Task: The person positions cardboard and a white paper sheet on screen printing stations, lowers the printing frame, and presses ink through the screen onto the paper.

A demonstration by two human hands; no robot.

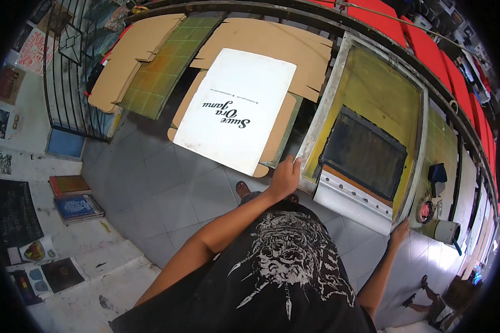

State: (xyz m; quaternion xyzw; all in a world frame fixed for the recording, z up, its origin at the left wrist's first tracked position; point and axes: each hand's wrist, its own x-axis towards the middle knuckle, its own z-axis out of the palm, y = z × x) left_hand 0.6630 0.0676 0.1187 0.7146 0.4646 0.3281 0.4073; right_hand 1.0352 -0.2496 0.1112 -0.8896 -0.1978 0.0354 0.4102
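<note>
A screen printing frame [326, 105] with greenish-yellow mesh lies at the right of my view. My left hand [286, 177] closes round its near left corner, and my right hand [399, 234] grips its near right corner. On the mesh is a large dark rectangle [364, 152] with black edges. A wide squeegee [353, 208], with a pale metal handle and a brown strip, lies across the frame's near end. To the left of the frame, a white printed sheet [244, 83] with black lettering lies on brown cardboard [311, 58].
More cardboard [130, 66] and a green gridded board [175, 58] are farther left. Right of the frame stand a cylindrical container [445, 232], a small round dish [425, 211] and a dark block [437, 173]. Red panels [422, 41] line the far side. Another person's legs [428, 305] show at lower right.
</note>
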